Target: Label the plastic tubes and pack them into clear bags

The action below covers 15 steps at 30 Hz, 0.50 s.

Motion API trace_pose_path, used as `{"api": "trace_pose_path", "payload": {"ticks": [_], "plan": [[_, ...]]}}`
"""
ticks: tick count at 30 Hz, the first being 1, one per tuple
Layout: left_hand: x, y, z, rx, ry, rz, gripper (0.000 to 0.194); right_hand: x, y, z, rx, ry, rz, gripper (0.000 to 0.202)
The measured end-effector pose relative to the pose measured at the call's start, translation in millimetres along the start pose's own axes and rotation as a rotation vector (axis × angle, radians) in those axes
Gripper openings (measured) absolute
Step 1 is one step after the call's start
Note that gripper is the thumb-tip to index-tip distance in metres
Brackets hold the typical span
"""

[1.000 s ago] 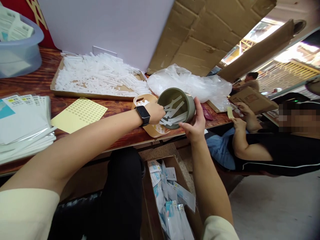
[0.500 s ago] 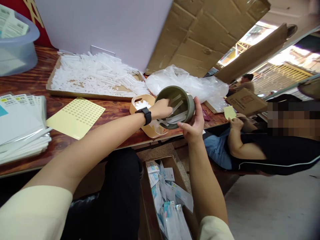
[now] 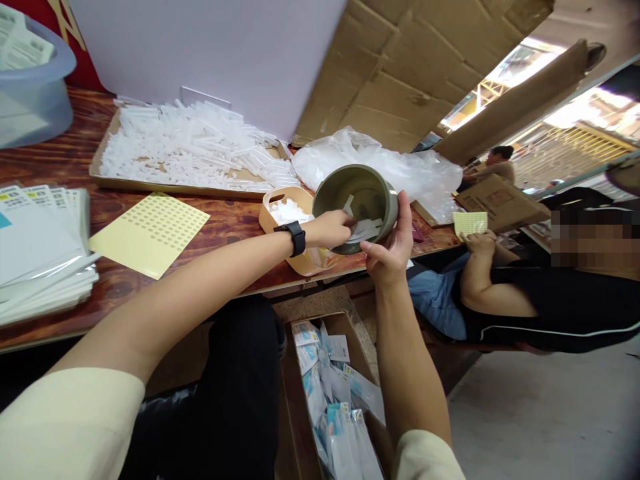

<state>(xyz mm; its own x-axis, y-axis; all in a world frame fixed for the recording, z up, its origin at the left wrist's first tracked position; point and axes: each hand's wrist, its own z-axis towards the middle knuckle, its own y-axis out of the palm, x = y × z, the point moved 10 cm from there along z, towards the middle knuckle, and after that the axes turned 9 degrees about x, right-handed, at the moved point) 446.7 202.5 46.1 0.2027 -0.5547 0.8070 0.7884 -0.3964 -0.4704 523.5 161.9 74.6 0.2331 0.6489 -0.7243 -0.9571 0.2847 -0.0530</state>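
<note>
A round olive-green tub (image 3: 369, 189) is tipped with its mouth toward me, above the table's front edge. My right hand (image 3: 393, 252) grips its right side, thumb near the lower rim and fingers round the outside. White strips (image 3: 366, 231) lie in the bottom of the tub. My left hand (image 3: 326, 230), with a black watch on the wrist, reaches over the rim into the tub. Its fingers are drawn together at the strips; whatever is between the fingertips is hidden. Partly under my left wrist stands a tan basket (image 3: 267, 215) holding small white pieces.
Behind is a shallow cardboard tray (image 3: 165, 187) of clear plastic tubes, beside a plastic bag (image 3: 345, 150). Left are a yellow sticker sheet (image 3: 150, 233), stacked packs (image 3: 45, 253) and a blue tub (image 3: 37, 100). Below sits a box of packets (image 3: 340, 427). A co-worker (image 3: 500, 293) sits right.
The tub has shifted slightly right and up with my right hand. My left hand has moved a little right and lower in it. The strips inside have shifted toward the bottom.
</note>
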Motion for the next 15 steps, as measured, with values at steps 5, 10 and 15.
{"api": "trace_pose_path", "payload": {"ticks": [5, 10, 15], "plan": [[6, 1.6, -15, -0.034, -0.030, 0.253, 0.014, 2, -2, -1, -0.021, -0.013, 0.026, 0.099], [0, -32.3, -9, 0.236, -0.160, 0.189, 0.021, 6, -6, -2, 0.002, -0.004, 0.008, 0.100], [-19, -34.4, 5, 0.326, -0.245, -0.160, 0.044, 6, -5, -4, 0.008, -0.004, 0.006, 0.100]]}}
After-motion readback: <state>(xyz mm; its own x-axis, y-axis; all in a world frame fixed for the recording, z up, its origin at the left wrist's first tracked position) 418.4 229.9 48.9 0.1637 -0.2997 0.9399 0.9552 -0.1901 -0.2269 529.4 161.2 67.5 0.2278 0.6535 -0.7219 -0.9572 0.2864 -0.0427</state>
